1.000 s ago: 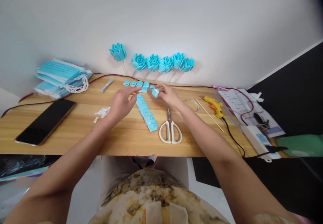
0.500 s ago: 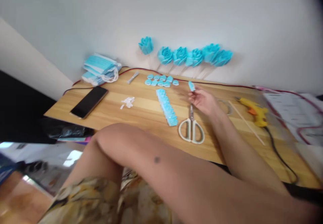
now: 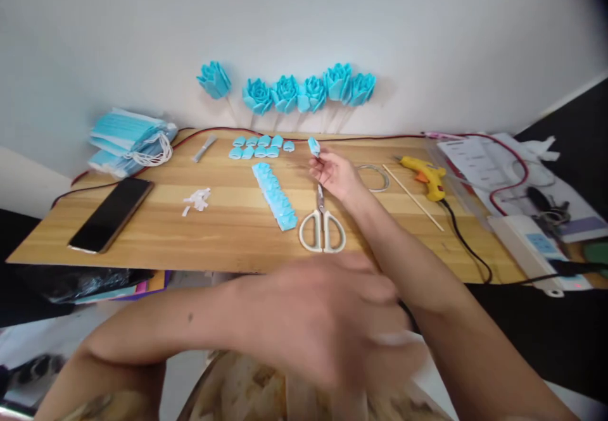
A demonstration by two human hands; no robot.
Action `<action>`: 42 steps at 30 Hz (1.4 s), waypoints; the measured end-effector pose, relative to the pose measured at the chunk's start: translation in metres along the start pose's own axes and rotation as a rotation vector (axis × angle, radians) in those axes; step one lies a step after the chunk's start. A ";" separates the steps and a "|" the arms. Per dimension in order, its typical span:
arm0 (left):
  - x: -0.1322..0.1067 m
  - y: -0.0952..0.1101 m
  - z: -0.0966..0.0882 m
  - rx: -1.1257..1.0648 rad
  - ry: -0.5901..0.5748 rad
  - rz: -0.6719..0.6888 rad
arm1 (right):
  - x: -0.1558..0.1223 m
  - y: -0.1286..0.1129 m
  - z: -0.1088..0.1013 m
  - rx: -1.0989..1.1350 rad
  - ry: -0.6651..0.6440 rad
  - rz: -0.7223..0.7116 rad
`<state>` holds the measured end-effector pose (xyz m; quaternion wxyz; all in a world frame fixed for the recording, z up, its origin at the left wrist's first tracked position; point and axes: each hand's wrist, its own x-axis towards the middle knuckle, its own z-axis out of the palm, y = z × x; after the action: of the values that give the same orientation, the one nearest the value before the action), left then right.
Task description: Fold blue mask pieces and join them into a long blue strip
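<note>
My right hand (image 3: 336, 173) pinches a small blue petal-like piece (image 3: 313, 147) upright above the tabletop. Just below that hand lies a pair of scissors (image 3: 322, 228) with white handles, the blade tips partly hidden. My left hand (image 3: 332, 320) is in the near foreground, smeared by motion, so its fingers do not read clearly. Left of the scissors rests a pale blue strip (image 3: 274, 196) with a row of folded pieces along it. Several loose blue petals (image 3: 260, 147) lie in two rows behind the strip.
Several blue flowers (image 3: 285, 94) on sticks lean on the wall. Masks (image 3: 126, 139), a phone (image 3: 111, 215) and white scraps (image 3: 197, 199) are on the left. A wire coil (image 3: 387, 180), a thin stick (image 3: 413, 197), a yellow glue gun (image 3: 427, 177) and a power strip (image 3: 527, 244) are on the right.
My view has swung right, so the tabletop things sit further left. My left hand has come into view low in front. The right hand still holds the blue piece.
</note>
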<state>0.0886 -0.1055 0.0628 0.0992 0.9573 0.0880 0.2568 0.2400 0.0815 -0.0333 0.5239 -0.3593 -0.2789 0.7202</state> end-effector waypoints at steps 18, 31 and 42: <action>-0.066 -0.116 0.041 0.209 -0.217 -0.400 | -0.003 0.004 0.001 0.028 -0.045 -0.050; -0.074 -0.137 0.000 -0.092 0.126 -0.675 | -0.004 0.004 0.005 -0.030 -0.113 -0.097; -0.040 -0.166 0.017 -0.424 0.607 -0.981 | -0.016 0.016 0.013 -0.292 -0.272 -0.222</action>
<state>0.0437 0.0432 -0.0094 0.3644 0.6488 0.4896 0.4544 0.2239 0.0609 -0.0342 0.5000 -0.2978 -0.4861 0.6519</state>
